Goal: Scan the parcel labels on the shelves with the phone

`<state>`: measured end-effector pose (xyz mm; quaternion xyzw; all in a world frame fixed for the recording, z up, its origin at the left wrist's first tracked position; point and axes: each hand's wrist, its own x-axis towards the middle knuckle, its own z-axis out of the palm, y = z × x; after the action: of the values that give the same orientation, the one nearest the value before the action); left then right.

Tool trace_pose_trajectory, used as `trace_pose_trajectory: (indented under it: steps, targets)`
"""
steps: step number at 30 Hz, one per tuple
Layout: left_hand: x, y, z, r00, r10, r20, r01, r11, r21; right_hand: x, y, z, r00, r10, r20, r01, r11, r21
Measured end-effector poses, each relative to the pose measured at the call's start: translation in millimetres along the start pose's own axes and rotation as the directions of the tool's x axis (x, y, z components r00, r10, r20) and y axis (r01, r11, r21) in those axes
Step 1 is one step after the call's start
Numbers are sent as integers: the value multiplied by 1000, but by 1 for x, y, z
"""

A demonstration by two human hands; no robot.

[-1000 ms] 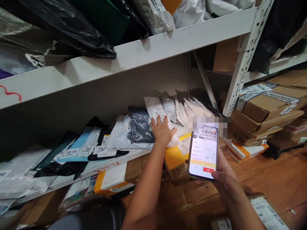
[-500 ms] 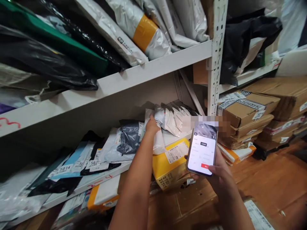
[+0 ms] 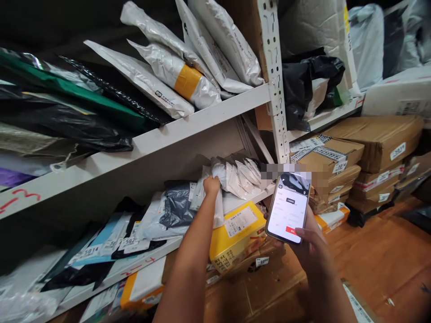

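My left hand (image 3: 211,185) reaches onto the lower shelf, its fingers closed on the top of a clear-and-white plastic mailing bag (image 3: 218,208). To its right leans a row of white mailing bags (image 3: 240,177); to its left lies a dark grey parcel bag (image 3: 178,204). My right hand (image 3: 305,242) grips a smartphone (image 3: 288,208), its thumb over a red button near the bottom of the lit screen. A camera picture fills the top of that screen. Just below my left hand stands a yellow box (image 3: 237,233) with a white label.
The upper shelf (image 3: 202,117) carries slanted mailing bags above my left arm. A perforated white post (image 3: 276,85) rises behind the phone. Stacked cardboard boxes (image 3: 373,139) stand at the right, on a brown floor (image 3: 380,251). Labelled bags (image 3: 92,251) lie along the lower shelf's left part.
The view has shifted, showing more of the upper shelf and the boxes at the right. My left hand keeps its grip on the mailing bag; my right still holds the smartphone.
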<state>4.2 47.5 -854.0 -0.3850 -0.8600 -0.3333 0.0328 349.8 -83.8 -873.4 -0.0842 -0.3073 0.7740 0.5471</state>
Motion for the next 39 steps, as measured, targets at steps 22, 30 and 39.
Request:
trace_pose_trajectory:
  steps: [22,30,39]
  targets:
    - [-78,20,-29,773,475,421,-619,710,336,10,22,-11,998,24,-50,-25,1000,-6]
    - [-98,8,-5,889,416,191,-457,819,346,10,29,-14,993,85,-83,-88,996,-32]
    - [-123,-15,2,829,532,173,-559,790,251,26,62,-17,977,209,-29,-210,976,-57]
